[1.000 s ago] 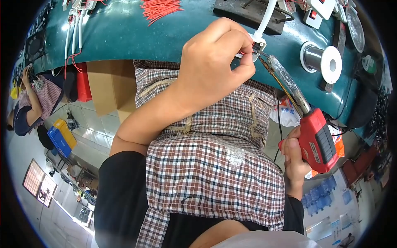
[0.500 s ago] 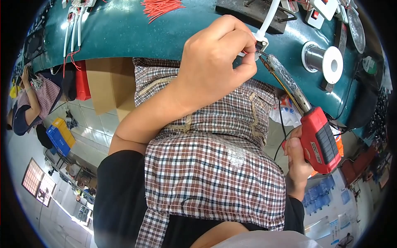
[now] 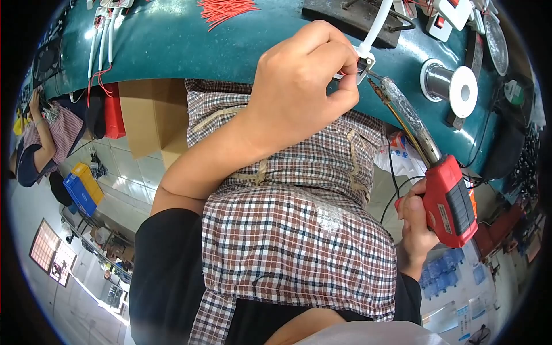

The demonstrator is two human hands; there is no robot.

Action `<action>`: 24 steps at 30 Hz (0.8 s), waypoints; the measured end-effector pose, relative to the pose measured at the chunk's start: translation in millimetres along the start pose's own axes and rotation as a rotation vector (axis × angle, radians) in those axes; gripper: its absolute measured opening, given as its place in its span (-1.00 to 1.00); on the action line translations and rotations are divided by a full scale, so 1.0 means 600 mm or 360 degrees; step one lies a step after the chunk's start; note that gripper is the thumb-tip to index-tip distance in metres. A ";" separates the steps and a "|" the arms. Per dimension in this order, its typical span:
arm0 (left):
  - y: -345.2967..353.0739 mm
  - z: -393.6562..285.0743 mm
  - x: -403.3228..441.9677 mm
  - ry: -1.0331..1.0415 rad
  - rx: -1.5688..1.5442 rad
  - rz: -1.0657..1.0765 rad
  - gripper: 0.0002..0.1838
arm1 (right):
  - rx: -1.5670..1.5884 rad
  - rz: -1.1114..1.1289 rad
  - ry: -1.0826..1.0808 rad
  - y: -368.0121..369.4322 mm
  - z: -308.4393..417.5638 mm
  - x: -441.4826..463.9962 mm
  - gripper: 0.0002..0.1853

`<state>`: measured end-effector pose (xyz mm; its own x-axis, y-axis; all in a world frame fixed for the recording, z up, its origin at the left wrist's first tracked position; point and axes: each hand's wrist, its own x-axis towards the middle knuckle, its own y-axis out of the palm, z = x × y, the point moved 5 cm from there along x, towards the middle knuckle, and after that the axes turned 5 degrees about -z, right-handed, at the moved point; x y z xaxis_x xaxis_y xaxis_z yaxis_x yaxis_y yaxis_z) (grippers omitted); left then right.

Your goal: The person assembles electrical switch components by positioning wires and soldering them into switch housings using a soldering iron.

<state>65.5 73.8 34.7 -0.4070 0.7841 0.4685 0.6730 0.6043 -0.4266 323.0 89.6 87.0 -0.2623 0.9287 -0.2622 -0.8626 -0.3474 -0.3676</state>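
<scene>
Our red soldering gun [image 3: 445,195], gripped in our right hand [image 3: 417,230], has shifted slightly toward four o'clock. Our left hand [image 3: 310,80] pinches a half-hidden red piece [image 3: 344,73] beside the white plastic housing [image 3: 370,59], at one o'clock of our view.

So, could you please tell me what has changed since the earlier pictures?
The right hand has drawn the red soldering iron slightly to the right and back, away from the small white part. Nothing was let go. The left hand stays at the white part, and the solder spool stays on the green table.
</scene>
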 end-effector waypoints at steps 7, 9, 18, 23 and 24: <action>-0.003 -0.004 0.001 -0.0025 0.0022 0.0092 -0.86 | 0.0059 0.0034 -0.0067 0.001 -0.005 0.002 -0.84; -0.003 -0.004 0.000 -0.0024 0.0024 0.0092 -0.86 | 0.0067 0.0042 -0.0057 0.003 -0.003 0.003 -0.84; -0.005 -0.007 0.000 -0.0028 0.0114 0.0104 -0.86 | 0.0137 0.0021 -0.0067 0.005 0.000 0.003 -0.84; -0.044 -0.003 0.018 0.0028 0.0244 -0.0014 -0.88 | 0.0202 -0.0066 -0.0070 0.009 0.002 0.001 -0.84; -0.063 0.007 0.031 0.0106 0.0439 -0.0082 -0.89 | 0.0218 -0.0050 -0.0071 0.007 0.000 0.000 -0.84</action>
<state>29.9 66.2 56.4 -0.3885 0.7460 0.5408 0.4556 0.6657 -0.5910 319.4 88.2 85.4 -0.2507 0.9447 -0.2114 -0.9209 -0.3001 -0.2490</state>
